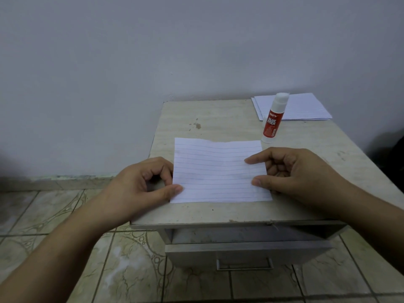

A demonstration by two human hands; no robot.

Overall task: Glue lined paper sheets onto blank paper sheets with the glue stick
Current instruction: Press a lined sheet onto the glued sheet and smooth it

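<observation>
Small cabinet [218, 125] with drawer [247, 252] slid partly out, contents hidden. Lined sheet [218, 171] flat near front edge, left hand [140, 184] and right hand [295, 171] pinching its sides. Far right: paper stack [306, 108], uncapped glue stick [273, 119] upright.

Probably a home room: tiled floor [122, 259], plain wall [153, 51], small drawer table [218, 125].
</observation>
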